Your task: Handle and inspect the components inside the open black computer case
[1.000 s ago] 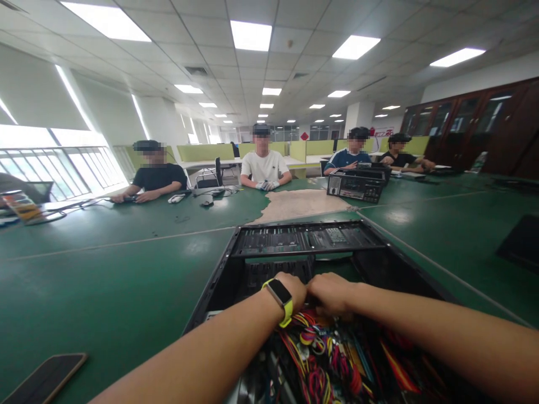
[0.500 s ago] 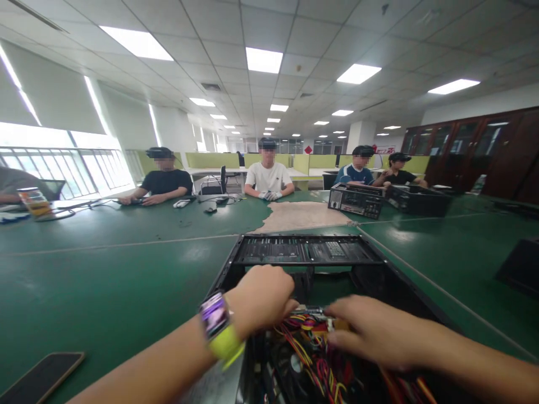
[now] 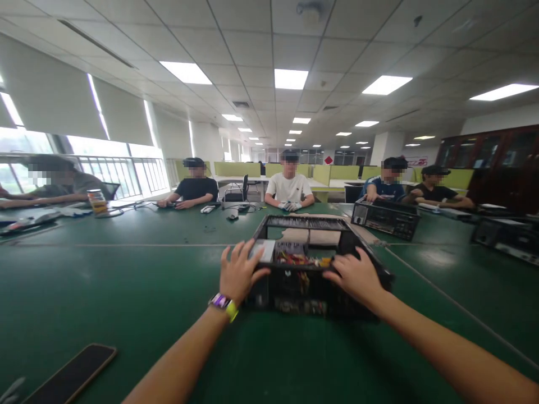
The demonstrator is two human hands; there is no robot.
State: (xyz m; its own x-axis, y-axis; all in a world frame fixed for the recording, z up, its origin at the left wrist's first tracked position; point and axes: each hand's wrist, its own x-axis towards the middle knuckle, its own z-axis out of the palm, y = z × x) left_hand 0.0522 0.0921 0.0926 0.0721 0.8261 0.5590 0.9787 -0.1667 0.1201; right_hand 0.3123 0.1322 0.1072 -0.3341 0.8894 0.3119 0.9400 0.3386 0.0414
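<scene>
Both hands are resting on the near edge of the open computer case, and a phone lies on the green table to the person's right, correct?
Not quite. In the head view the phone lies to the person's left. Both the left hand and right hand do rest on the computer case.

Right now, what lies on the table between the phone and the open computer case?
In the head view, only bare green table lies between the phone and the computer case; the left forearm reaches above it.
</scene>
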